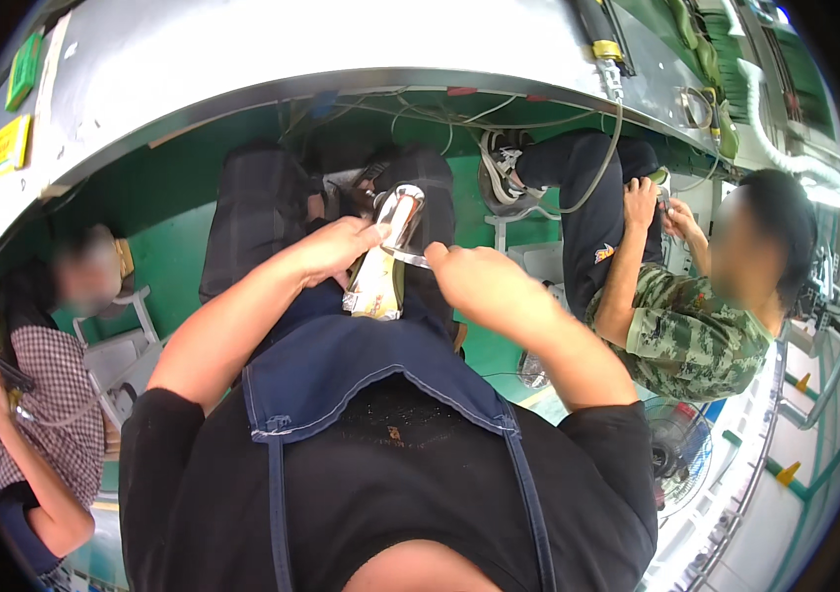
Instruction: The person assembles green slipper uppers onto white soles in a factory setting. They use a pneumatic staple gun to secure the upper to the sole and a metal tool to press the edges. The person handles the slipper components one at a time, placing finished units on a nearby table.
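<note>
Above my lap, my left hand [336, 249] is closed with thumb and fingers on the side of a shiny, cup-like metal cylinder [403, 215]. The cylinder is tilted, its far end pointing away from me. My right hand [469, 279] is a closed fist, gripping the end of a thin metal strip [408, 259] that lies across the cylinder's near end. How strip and cylinder touch is too small to tell. Below them, a pale yellow printed wrapper or bag [376, 286] rests between my thighs, above the blue apron [370, 370].
A long metal workbench [242, 49] curves across the far side, with a green box [23, 71] and a yellow box [8, 146] at its left. Cables [597, 163] hang beneath. Seated co-workers are at right, in a camouflage shirt [686, 331], and left, in a checkered shirt [60, 395].
</note>
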A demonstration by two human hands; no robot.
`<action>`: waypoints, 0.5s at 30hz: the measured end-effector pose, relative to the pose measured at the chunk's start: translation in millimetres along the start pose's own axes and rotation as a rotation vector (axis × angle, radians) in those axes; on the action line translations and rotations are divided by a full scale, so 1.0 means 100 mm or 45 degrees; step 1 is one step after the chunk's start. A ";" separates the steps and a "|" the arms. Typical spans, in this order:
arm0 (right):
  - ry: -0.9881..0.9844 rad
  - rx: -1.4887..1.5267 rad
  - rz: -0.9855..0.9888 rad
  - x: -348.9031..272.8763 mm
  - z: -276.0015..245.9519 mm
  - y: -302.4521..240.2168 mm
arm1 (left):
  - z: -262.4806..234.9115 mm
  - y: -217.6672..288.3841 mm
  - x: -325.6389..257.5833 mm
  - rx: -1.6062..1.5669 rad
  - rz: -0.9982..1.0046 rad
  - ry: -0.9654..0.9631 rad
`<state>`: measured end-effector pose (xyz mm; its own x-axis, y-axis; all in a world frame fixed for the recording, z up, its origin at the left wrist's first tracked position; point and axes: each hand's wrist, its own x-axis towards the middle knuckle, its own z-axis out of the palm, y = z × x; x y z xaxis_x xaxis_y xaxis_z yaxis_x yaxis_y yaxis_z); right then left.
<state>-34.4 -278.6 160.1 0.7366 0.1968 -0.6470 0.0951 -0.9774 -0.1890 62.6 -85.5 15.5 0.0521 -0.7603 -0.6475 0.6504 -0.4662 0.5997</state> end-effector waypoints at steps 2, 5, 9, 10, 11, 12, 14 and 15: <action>-0.244 0.373 0.012 -0.07 -0.39 0.25 | 0.07 -0.06 0.02 0.036 0.088 0.111; 0.388 0.476 0.066 -0.02 -0.78 0.71 | 0.12 -0.06 -0.06 0.277 0.140 0.251; 1.180 0.146 0.342 0.12 -1.35 1.76 | 0.25 -0.16 -0.03 0.633 0.348 0.501; 1.248 0.164 0.413 0.19 -1.56 1.90 | 0.25 -0.23 -0.01 0.638 0.363 0.529; 1.335 0.126 0.511 0.29 -1.69 2.10 | 0.26 -0.25 0.00 0.642 0.380 0.550; 1.338 0.111 0.549 0.40 -1.83 2.28 | 0.28 -0.23 -0.03 0.594 0.387 0.549; 1.417 -0.137 0.578 0.69 -1.97 2.67 | 0.35 -0.16 -0.13 0.492 0.388 0.552; 1.447 -0.256 0.590 0.84 -1.98 2.86 | 0.38 -0.15 -0.17 0.461 0.364 0.538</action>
<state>187.1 -556.9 198.2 0.8806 -0.2504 0.4023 -0.3015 -0.9511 0.0679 23.4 -82.8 35.3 0.5298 -0.6674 -0.5234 0.2722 -0.4507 0.8502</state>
